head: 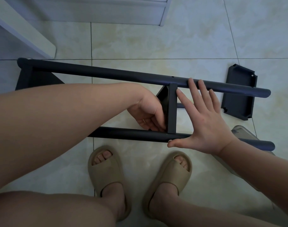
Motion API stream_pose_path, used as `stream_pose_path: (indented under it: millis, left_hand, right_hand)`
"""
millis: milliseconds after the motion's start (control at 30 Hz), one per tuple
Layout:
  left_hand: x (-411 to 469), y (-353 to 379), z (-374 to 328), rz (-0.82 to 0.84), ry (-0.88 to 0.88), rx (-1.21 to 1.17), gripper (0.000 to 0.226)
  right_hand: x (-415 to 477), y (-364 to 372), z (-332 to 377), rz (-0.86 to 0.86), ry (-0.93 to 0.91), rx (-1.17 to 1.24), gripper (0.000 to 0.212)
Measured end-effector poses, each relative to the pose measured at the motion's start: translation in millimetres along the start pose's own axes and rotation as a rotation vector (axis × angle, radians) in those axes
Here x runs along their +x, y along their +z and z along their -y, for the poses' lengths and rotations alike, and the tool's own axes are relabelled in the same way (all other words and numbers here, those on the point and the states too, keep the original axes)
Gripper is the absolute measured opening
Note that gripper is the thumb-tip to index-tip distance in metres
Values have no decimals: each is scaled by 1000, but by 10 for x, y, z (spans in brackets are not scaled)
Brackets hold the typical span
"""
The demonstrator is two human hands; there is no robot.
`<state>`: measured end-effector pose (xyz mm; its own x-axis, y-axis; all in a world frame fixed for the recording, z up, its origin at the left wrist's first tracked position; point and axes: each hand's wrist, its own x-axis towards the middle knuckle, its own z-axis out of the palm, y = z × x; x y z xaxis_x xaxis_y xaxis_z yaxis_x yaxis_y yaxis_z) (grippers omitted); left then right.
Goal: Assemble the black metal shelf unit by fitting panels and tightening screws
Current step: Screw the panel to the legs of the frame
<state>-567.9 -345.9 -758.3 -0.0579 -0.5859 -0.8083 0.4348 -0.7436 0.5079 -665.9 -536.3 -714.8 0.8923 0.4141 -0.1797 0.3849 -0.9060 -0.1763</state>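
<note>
The black shelf frame lies on its side on the tiled floor (156,43), its far tube (107,73) and near tube (123,134) running left to right. A panel (172,108) stands between the tubes at mid-length, and another, the end panel (33,79), sits at the left end. The left hand (146,112) reaches in from the left, fingers curled against the mid panel's left face near the near tube, gripping it. The right hand (204,122) is spread flat and holds nothing: its fingertips lie on the far tube and its thumb touches the near tube beside a small screw (169,141). A loose panel (240,94) lies on the floor at far right, just past the tube ends. Two slippers (107,171) stand near the frame.
</note>
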Motion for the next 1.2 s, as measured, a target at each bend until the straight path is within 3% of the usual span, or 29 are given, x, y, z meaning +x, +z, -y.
stream_pose_path:
  millis: [633,867,1100,1200]
  left_hand:
    - [-1,-1,-14,22,18,-15,17]
    - [20,42,-25,-59,-16,36,15]
    - [-32,9,-101,13,-51,14,27]
    - [-30,1,-97,24,-74,14,20]
  right_hand:
    - [0,-2,0,-1,-5,-8,133]
    - [6,7,-6,-5,-12,-5,132]
    - [14,3,-25,3,-29,-12,130]
    - [21,-1,-32,9,-26,-9,131]
